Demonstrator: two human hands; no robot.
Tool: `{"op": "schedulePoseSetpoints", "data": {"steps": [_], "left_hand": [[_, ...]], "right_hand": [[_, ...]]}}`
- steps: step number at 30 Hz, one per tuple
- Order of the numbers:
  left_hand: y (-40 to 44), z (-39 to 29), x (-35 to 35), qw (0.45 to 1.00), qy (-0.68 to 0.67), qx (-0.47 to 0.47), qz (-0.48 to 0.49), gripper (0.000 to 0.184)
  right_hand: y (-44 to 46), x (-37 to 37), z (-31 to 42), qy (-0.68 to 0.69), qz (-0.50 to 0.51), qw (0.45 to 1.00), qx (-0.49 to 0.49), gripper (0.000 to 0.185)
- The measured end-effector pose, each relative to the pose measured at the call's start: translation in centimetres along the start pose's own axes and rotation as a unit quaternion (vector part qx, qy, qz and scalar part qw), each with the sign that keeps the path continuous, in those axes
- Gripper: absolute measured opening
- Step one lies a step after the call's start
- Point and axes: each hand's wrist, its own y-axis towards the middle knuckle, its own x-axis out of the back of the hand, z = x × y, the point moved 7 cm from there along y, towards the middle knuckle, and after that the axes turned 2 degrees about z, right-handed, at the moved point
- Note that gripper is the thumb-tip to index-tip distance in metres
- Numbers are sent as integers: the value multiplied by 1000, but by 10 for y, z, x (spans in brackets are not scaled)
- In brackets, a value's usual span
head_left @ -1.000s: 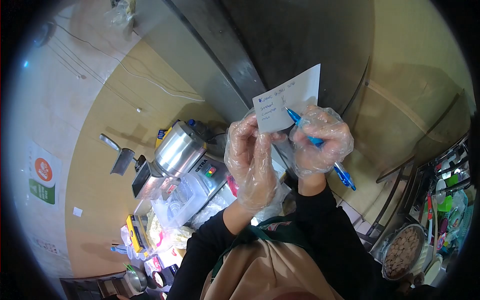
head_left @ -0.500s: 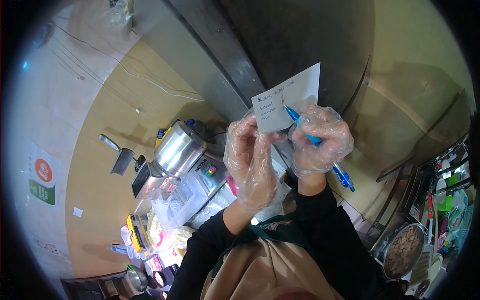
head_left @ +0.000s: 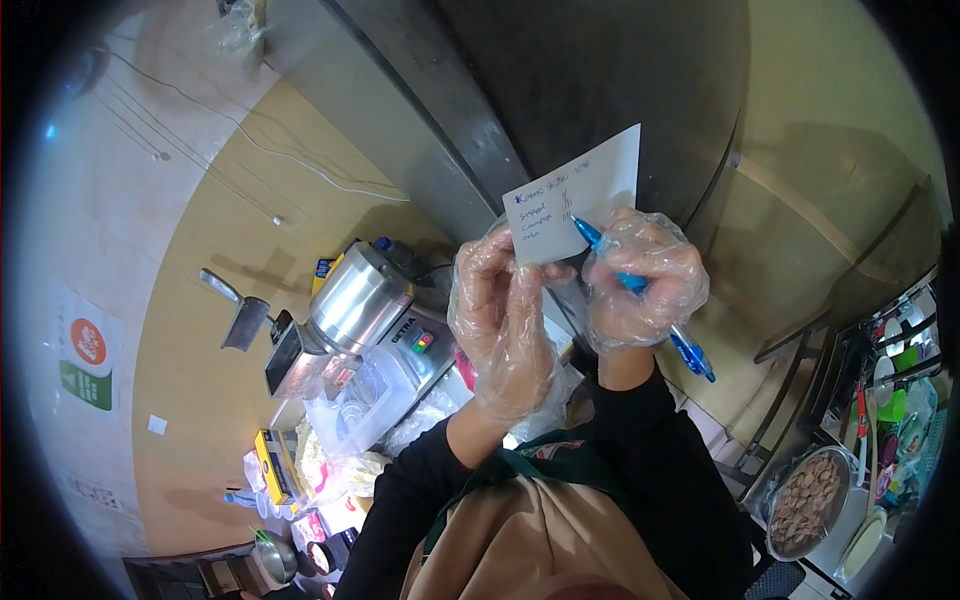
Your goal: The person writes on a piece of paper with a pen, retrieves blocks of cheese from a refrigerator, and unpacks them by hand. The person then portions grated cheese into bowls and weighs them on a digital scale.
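A small white paper with handwritten blue lines and tally strokes is pinched at its lower edge by my left hand, which wears a clear plastic glove. My right hand, gloved the same way, is closed around a blue pen. The pen's tip is at the paper, close beside the tally strokes; whether it touches cannot be made out. Behind the paper stands a dark grey metal surface.
To the left are a silver machine with a chute, a clear plastic tub and a yellow box. At lower right sit a large pan of brown food pieces and a crowded rack of kitchenware.
The pen and my right hand have shifted very slightly, with the tip a little lower beside the strokes. The paper and my left hand stay almost in place.
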Motion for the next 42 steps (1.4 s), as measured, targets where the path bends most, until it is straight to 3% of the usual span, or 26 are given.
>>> {"op": "schedulePoseSetpoints", "data": {"steps": [4, 10, 28, 34, 37, 40, 42], "left_hand": [[0, -1, 0, 1000, 15, 11, 0, 22], [0, -2, -1, 1000, 27, 8, -3, 23], [0, -4, -3, 999, 29, -13, 8, 23], [0, -2, -2, 1000, 13, -6, 5, 22], [0, -4, -5, 1000, 10, 1, 4, 22], [0, -2, -5, 1000, -1, 4, 12, 22], [1, -2, -6, 1000, 2, 5, 18, 23]], "right_hand": [[-2, 3, -7, 24, -37, 999, -27, 24], [7, -2, 0, -41, 18, 999, -4, 23], [13, -5, 7, -78, 5, 997, -14, 24], [10, -1, 2, 4, -21, 999, -28, 22], [10, -2, 0, -62, -29, 997, -39, 20], [7, 5, -2, -84, -134, 987, -24, 21], [4, 7, -8, 19, -126, 991, -51, 11]]}}
